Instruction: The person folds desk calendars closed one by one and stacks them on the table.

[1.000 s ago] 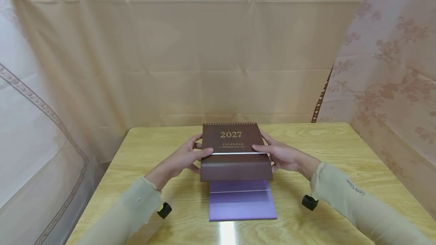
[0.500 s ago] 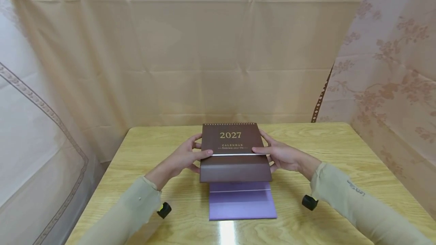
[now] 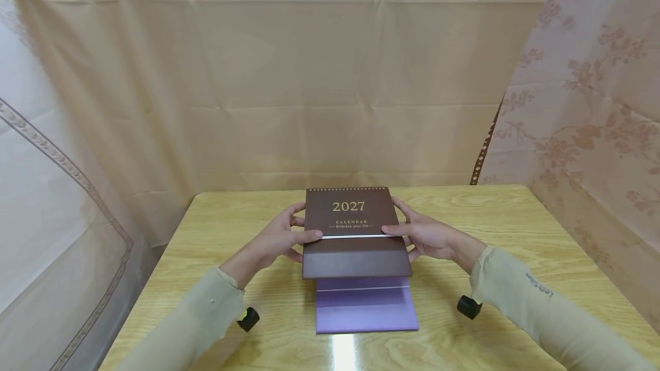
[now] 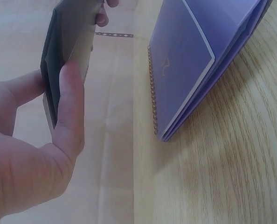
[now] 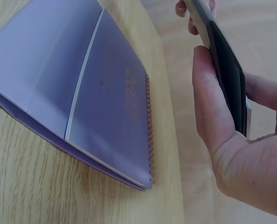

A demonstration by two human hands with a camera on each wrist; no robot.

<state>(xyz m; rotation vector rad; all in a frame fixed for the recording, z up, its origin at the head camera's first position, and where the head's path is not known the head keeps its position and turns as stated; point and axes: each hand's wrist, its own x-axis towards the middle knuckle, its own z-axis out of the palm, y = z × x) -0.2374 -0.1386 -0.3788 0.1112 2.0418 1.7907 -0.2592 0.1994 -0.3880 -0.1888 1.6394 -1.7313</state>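
Observation:
A dark brown desk calendar point(image 3: 348, 216) with gold "2027" lettering and a spiral along its far edge is held up above the table. My left hand point(image 3: 281, 237) grips its left edge, thumb on the front cover and fingers behind. On the opposite edge my right hand point(image 3: 428, 235) holds it the same way. Below and behind it, a purple spiral calendar point(image 3: 367, 311) lies on the table, its upper part hidden by the brown one in the head view. Both wrist views show the purple cover, with a gap between the two calendars.
The light wood table point(image 3: 232, 279) has its far edge close to a beige curtain point(image 3: 330, 73). A white cloth point(image 3: 46, 199) hangs at left, a floral one point(image 3: 598, 107) at right. Small black devices point(image 3: 468, 306) sit under the wrists.
The brown calendar has tilted a little, its cover lettering and front edge shifting slightly lower in the head view. Both hands keep their grip, and the purple calendar stays in place.

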